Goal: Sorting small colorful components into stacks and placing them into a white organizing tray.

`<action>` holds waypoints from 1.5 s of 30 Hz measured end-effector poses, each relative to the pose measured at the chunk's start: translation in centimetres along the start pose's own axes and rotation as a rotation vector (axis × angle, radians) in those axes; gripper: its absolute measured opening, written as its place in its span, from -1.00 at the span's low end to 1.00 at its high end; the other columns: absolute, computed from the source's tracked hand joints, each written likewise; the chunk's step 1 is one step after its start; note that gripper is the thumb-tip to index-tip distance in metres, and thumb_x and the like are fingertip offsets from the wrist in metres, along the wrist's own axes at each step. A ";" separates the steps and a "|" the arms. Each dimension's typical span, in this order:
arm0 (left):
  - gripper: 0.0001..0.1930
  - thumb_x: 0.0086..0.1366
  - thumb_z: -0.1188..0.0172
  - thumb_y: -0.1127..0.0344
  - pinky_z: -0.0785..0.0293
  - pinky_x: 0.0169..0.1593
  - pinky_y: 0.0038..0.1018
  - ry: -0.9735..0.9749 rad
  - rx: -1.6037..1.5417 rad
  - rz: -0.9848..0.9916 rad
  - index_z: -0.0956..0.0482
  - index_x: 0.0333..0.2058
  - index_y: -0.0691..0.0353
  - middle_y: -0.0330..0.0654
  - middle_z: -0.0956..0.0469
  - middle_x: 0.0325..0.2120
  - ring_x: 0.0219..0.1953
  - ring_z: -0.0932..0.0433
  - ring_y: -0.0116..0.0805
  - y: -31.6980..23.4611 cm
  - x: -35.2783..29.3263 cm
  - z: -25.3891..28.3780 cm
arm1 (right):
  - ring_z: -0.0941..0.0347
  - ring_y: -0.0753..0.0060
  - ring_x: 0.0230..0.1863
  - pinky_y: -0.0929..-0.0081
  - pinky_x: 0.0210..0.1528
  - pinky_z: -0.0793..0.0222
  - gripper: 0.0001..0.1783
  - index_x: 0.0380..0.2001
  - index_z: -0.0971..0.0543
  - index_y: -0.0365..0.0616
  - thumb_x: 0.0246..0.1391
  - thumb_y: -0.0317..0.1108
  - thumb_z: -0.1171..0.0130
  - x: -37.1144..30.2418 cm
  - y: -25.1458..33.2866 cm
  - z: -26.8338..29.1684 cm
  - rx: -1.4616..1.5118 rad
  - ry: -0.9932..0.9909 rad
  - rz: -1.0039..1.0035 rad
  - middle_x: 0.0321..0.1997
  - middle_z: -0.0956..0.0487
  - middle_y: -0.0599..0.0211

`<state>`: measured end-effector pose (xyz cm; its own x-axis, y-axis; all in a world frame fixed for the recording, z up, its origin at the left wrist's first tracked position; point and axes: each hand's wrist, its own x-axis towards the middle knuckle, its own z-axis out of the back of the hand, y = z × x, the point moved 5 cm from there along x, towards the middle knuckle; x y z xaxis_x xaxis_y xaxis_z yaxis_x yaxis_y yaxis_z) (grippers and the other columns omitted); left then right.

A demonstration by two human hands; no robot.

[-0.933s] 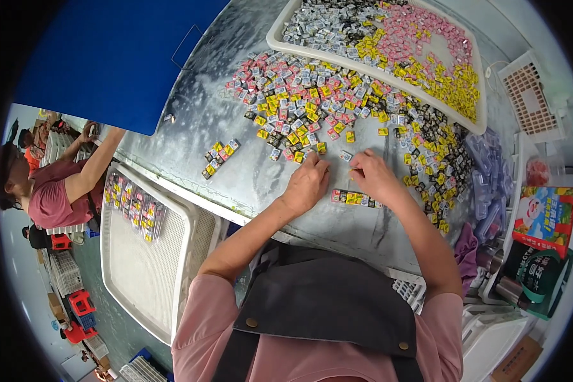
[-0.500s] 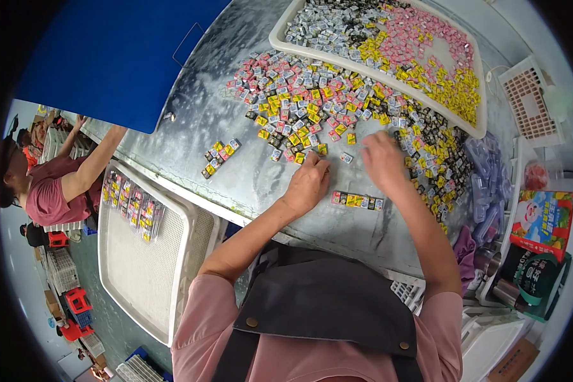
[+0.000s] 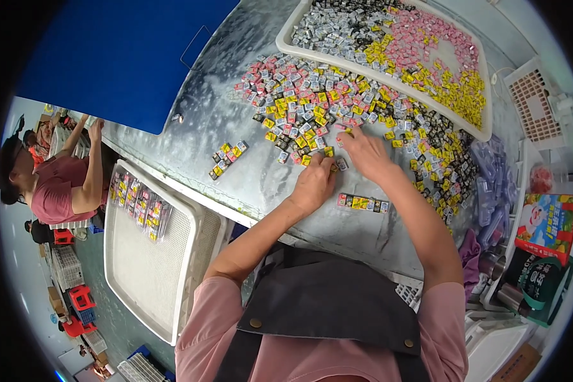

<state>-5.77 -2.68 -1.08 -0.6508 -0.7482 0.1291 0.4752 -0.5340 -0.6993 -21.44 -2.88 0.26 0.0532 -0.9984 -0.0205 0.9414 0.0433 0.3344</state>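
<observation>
Head view: white tray (image 3: 363, 69) holds multicolored packs (image 3: 414, 32); left hand (image 3: 312, 185), right hand (image 3: 368, 156) at loose pile (image 3: 302, 105), grip unclear.

The head-worn camera looks steeply down past the dark apron (image 3: 331, 299) onto the worktop (image 3: 253, 186), near enough that the left hand (image 3: 313, 186) and the right hand (image 3: 367, 156) sit around mid-frame. Its fisheye view is wide: a white tray (image 3: 447, 53) lies at the far top, a co-worker (image 3: 60, 188) at the left, and straight edges bow toward the dark rim.
</observation>
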 end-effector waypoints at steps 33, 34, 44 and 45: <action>-0.74 0.27 -0.18 0.48 -0.55 -0.20 -0.11 0.222 -0.062 -0.261 -0.49 -0.06 0.34 0.09 -0.46 -0.27 -0.29 -0.54 0.16 -5.6 -0.5 -2.6 | -0.50 -0.06 -0.20 0.15 -0.17 -0.45 -0.72 -0.17 -0.48 -0.29 0.02 -0.54 -0.26 -11.7 -0.6 2.1 0.432 -0.024 -0.070 -0.19 -0.42 0.08; -0.75 0.27 -0.18 0.48 -0.55 -0.21 -0.12 0.230 -0.056 -0.262 -0.50 -0.07 0.34 0.08 -0.46 -0.27 -0.29 -0.55 0.15 -5.4 -0.8 -3.1 | -0.50 -0.09 -0.16 0.10 -0.14 -0.45 -0.72 -0.17 -0.49 -0.27 0.02 -0.53 -0.27 -12.2 -0.6 1.7 0.445 -0.023 -0.094 -0.16 -0.42 0.08; -0.74 0.24 -0.21 0.51 -0.55 -0.22 -0.15 0.271 -0.020 -0.242 -0.57 -0.07 0.30 0.04 -0.46 -0.27 -0.29 -0.55 0.10 -5.2 -1.6 -3.5 | -0.50 -0.04 -0.12 0.14 -0.11 -0.45 -0.78 -0.21 -0.56 -0.30 0.03 -0.56 -0.27 -13.6 0.5 1.2 0.340 -0.165 -0.025 -0.17 -0.50 0.11; -0.74 0.24 -0.21 0.51 -0.55 -0.22 -0.15 0.276 -0.022 -0.242 -0.57 -0.07 0.30 0.04 -0.46 -0.27 -0.29 -0.55 0.10 -5.5 -1.6 -3.5 | -0.50 -0.04 -0.12 0.14 -0.11 -0.45 -0.78 -0.21 -0.56 -0.30 0.03 -0.56 -0.27 -13.8 0.2 0.8 0.342 -0.164 -0.030 -0.17 -0.50 0.11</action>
<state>-9.42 2.83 0.12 -0.8796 -0.4650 0.1004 0.2768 -0.6719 -0.6869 -22.27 10.84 1.31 -0.0529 -0.9929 0.1065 0.7750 0.0264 0.6314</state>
